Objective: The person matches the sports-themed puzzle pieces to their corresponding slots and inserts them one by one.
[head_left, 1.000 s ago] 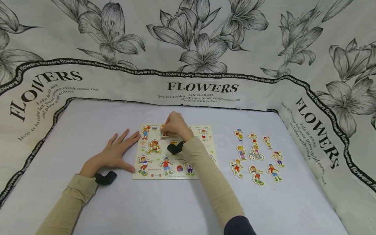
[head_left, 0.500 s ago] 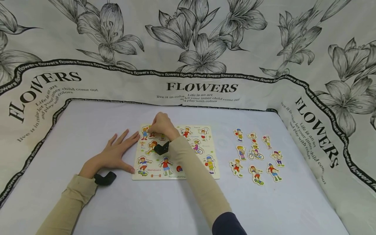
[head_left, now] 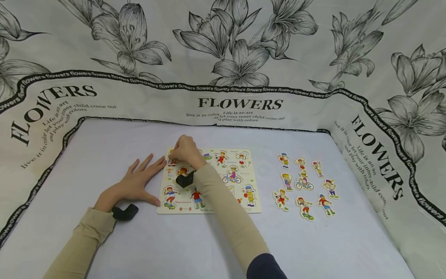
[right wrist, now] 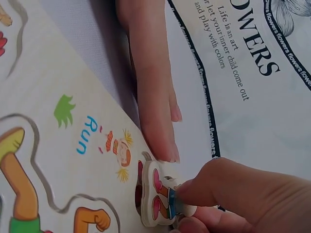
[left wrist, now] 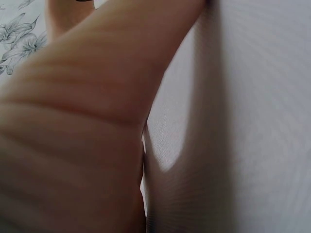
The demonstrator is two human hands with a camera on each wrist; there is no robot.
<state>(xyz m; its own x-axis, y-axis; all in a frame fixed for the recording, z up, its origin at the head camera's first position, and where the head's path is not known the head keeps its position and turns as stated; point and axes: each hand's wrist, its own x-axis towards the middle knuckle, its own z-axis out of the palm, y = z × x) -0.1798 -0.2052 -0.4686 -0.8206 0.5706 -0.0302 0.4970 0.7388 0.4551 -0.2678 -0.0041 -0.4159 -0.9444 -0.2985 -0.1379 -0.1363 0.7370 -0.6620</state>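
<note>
A wooden puzzle board (head_left: 203,182) printed with sports figures lies on the table. My left hand (head_left: 137,184) rests spread at its left edge, the thumb and a fingertip touching the edge. My right hand (head_left: 186,153) is over the board's upper left corner. Its thumb and fingers pinch a flat figure-shaped puzzle piece (right wrist: 163,196) with pink shoes and blue shorts. That piece stands tilted over a cut-out near the "Run" print, its upper part hidden by the fingers. In the left wrist view only the forearm and part of the left hand show, blurred.
To the board's right, several loose figure pieces lie in loose rows, including a cyclist piece (head_left: 304,181) and a skateboarder piece (head_left: 304,208). A floral cloth (head_left: 240,106) rises behind the white table and along both sides.
My right hand has moved left along the board's top row with the puzzle piece, from the second figure to the corner one. The left hand has stayed put.
</note>
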